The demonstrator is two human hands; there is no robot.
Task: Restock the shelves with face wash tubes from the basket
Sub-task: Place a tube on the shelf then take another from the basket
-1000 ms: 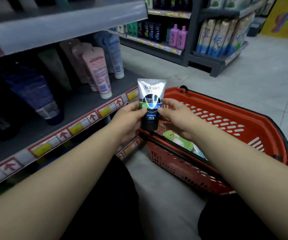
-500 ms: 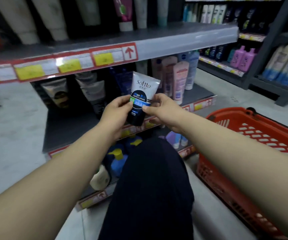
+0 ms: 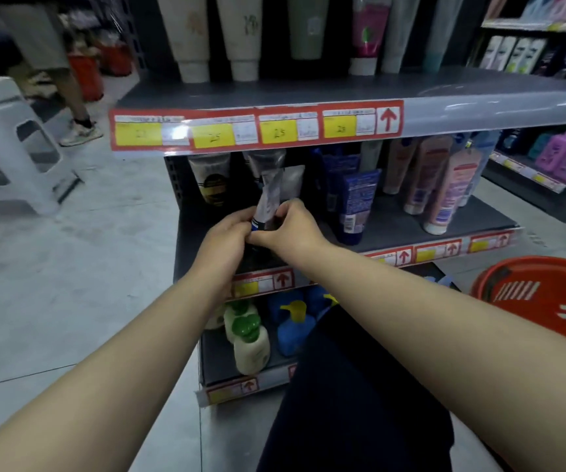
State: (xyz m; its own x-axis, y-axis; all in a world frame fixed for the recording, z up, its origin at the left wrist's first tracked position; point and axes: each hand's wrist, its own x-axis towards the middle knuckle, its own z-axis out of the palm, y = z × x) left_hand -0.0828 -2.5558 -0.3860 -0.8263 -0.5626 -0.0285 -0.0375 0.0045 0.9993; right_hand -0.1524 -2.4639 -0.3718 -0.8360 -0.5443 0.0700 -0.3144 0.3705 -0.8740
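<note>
Our left hand (image 3: 227, 235) and right hand (image 3: 293, 228) both pinch the face wash tube (image 3: 269, 199) low down; we should seat it cap-down on the shelf (image 3: 389, 229), upright, label forward.

left hand (image 3: 226, 240), right hand (image 3: 292, 229): bare
arms (image 3: 111, 379): bare to the frame edge
trousers (image 3: 353, 403): dark, plain, bottom middle

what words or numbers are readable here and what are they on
"25": handwritten, on two yellow price tags of the upper shelf strip.
Red up arrow, no words: same strip.
Face wash tube held by left hand and right hand: print blurred, unreadable.
Other tags, bottle labels: too small.
</note>
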